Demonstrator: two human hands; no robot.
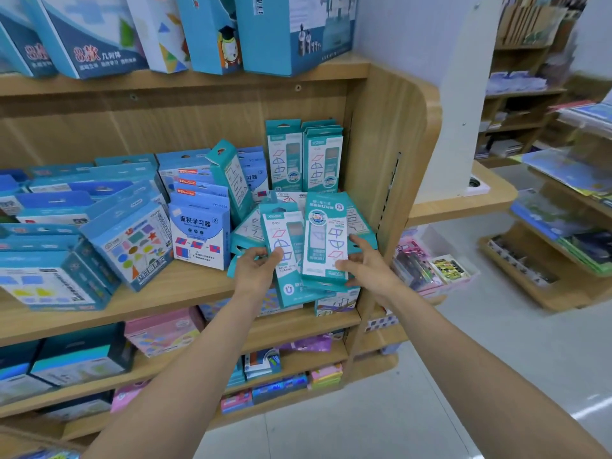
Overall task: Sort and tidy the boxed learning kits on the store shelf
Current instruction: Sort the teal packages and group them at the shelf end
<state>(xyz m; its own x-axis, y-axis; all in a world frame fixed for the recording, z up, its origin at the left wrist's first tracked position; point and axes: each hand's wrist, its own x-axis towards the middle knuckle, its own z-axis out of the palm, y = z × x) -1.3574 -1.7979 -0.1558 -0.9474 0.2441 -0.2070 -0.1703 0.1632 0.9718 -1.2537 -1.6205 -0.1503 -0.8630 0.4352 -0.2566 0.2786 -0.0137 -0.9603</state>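
Note:
Slim teal kit boxes lie in a loose heap at the right end of the middle wooden shelf [185, 289]. My left hand [255, 265] grips one teal box [281, 233] by its lower edge, printed side up. My right hand [366, 260] holds a second teal box [326, 236] that is turned upside down, thumb on its right side. Two matching teal boxes [304, 157] stand upright against the back panel behind the heap. Another teal box [230, 177] leans tilted to their left. More tumbled teal boxes lie under the two held ones.
Blue kit boxes [198, 230] and shape-print boxes [132, 246] fill the shelf to the left. Large blue boxes [294, 31] stand on the shelf above. Pink and blue boxes sit on lower shelves. The shelf's side panel [390, 160] is just right of my hand. Other racks stand across the aisle.

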